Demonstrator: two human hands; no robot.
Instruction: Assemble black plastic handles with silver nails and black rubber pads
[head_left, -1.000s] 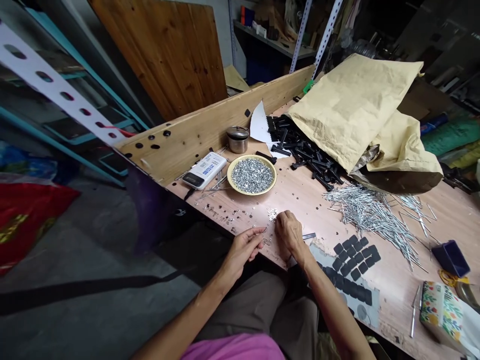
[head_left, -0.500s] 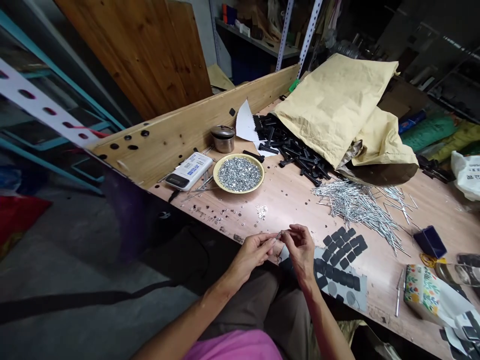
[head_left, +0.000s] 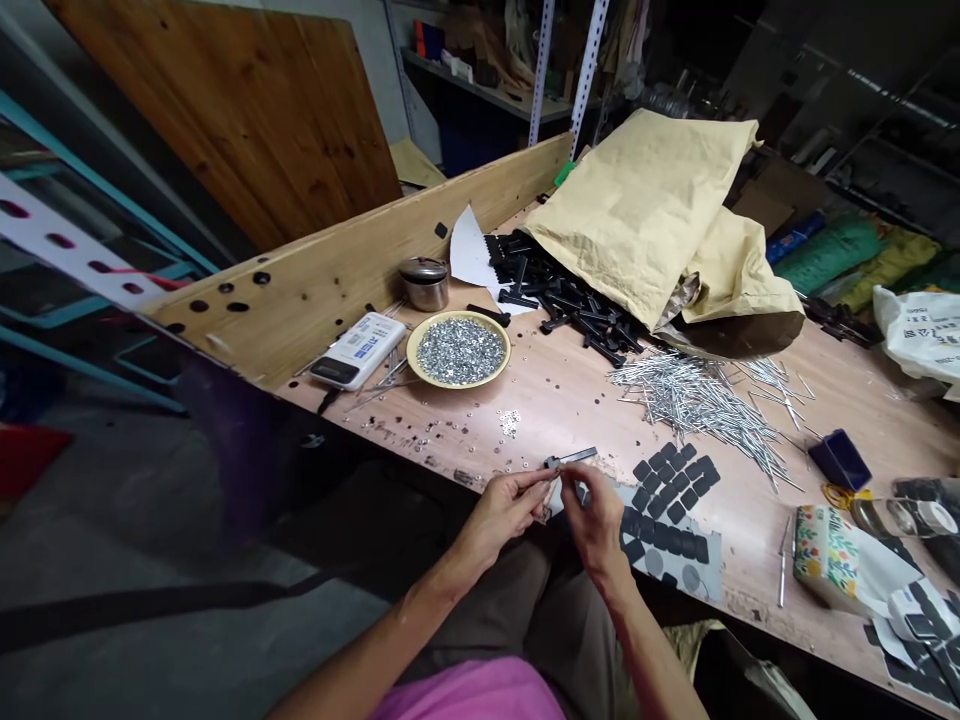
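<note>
My left hand (head_left: 508,515) is closed, thumb and forefinger pinched at the head of a small black T-shaped plastic part (head_left: 577,456). The part's stem points right, beyond my fingers. My right hand (head_left: 596,515) is closed too, its fingertips meeting the left ones at that head. Whatever is between the right fingertips is too small and hidden to name. Below and right of my right hand lies a grey sheet (head_left: 709,580) with black rounded-square pads (head_left: 675,540). More loose pads (head_left: 675,480) lie beyond it.
A yellow bowl (head_left: 412,365) of small metal pieces stands near a scale (head_left: 360,350) and a lidded metal pot (head_left: 426,290). Behind lie black parts (head_left: 577,310), a paper sack (head_left: 637,200) and metal rods (head_left: 690,400). At right are a blue box (head_left: 840,460) and a floral tissue pack (head_left: 825,555).
The view has shifted slightly, so the table's things sit further left. My right hand's fingers have curled down, and the black part's stem now shows behind them.
</note>
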